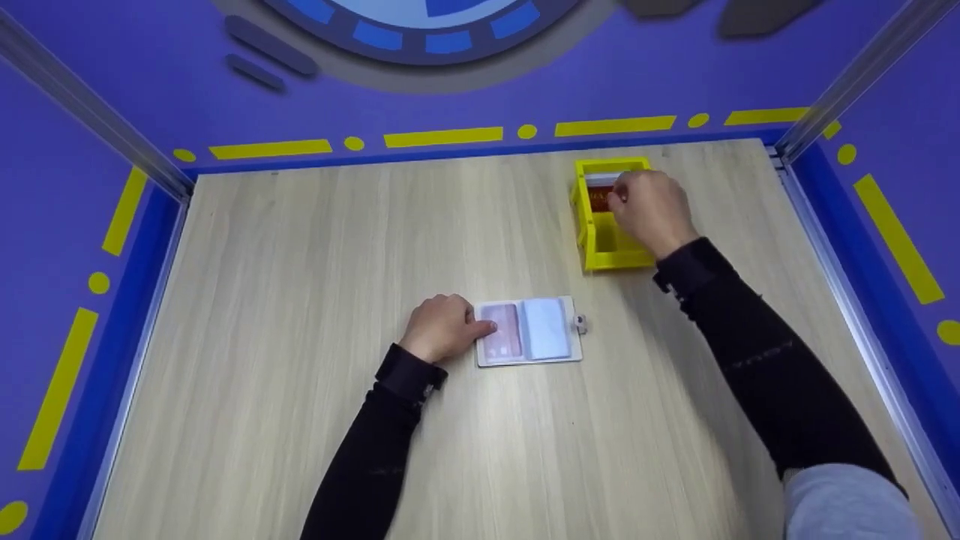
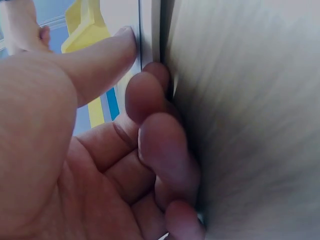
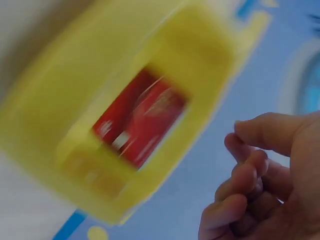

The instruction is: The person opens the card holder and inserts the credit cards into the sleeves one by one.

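Note:
An open card holder (image 1: 546, 330) lies on the table, with a pinkish card in its left sleeve, a pale right side and a small clasp tab (image 1: 580, 323) on its right edge. My left hand (image 1: 442, 327) grips its left edge, thumb on top; in the left wrist view the curled fingers sit at the edge beside the tabletop. Over the yellow bin (image 1: 616, 261) hovers my right hand (image 1: 651, 208), thumb and index fingertips together, nothing visible between them. Red cards (image 3: 155, 117) stand inside the bin, partly hidden by that hand in the head view.
The pale wooden table (image 1: 300, 247) is bounded by purple-blue panels (image 1: 442, 112) at the back and sides, with metal posts at the corners. The yellow bin stands near the back right of the table, beyond the card holder.

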### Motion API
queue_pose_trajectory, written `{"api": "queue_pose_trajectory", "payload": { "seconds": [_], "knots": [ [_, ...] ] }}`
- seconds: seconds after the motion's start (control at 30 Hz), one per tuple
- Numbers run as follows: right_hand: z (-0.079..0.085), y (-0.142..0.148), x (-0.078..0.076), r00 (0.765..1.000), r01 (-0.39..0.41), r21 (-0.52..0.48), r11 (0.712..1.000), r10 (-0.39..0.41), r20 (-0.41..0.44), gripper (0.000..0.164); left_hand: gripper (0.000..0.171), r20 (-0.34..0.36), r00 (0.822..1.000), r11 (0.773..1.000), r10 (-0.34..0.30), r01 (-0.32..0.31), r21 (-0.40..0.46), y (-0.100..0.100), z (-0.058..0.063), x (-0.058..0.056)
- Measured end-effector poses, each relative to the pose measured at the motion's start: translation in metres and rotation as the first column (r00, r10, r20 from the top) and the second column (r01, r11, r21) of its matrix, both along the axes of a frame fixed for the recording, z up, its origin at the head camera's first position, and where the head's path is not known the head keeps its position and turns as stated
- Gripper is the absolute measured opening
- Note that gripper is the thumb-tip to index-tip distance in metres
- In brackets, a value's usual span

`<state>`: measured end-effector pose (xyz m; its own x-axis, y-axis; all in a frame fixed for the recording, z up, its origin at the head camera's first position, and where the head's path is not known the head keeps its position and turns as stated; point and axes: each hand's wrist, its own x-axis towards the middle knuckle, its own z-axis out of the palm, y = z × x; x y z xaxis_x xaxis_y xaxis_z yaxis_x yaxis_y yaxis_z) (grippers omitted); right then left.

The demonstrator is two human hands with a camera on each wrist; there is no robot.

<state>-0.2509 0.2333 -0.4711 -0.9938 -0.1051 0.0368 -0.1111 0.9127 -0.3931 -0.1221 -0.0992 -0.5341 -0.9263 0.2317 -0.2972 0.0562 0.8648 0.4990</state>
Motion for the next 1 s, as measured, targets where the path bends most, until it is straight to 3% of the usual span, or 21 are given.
{"api": "queue_pose_trajectory", "payload": {
  "seconds": [0.17, 0.4, 0.57, 0.87, 1.0],
  "knots": [
    [-0.017, 0.008, -0.018, 1.0, -0.023, 0.195, 0.981, 0.021, 0.015, 0.035, 0.056, 0.009, 1.0, 1.0, -0.015, 0.015, 0.013, 0.004, -0.003, 0.003],
    [-0.029, 0.009, -0.037, 0.998, -0.058, 0.353, 0.934, 0.054, 0.021, 0.05, 0.056, 0.004, 1.0, 1.0, -0.013, 0.013, 0.016, 0.006, -0.003, 0.004],
    [-0.034, 0.008, -0.045, 0.997, -0.074, 0.382, 0.921, 0.078, 0.005, 0.045, 0.057, 0.001, 1.0, 1.0, -0.008, 0.008, 0.018, 0.005, -0.002, 0.003],
    [-0.027, 0.008, -0.05, 0.992, -0.079, 0.366, 0.927, 0.111, -0.065, 0.032, 0.058, -0.014, 1.0, 1.0, 0.009, -0.009, 0.011, 0.0, -0.001, 0.0],
    [-0.021, 0.01, -0.047, 0.99, -0.121, 0.331, 0.936, 0.138, -0.027, 0.024, 0.058, -0.008, 1.0, 1.0, 0.012, -0.012, 0.017, -0.002, -0.002, -0.001]
  ]
}}
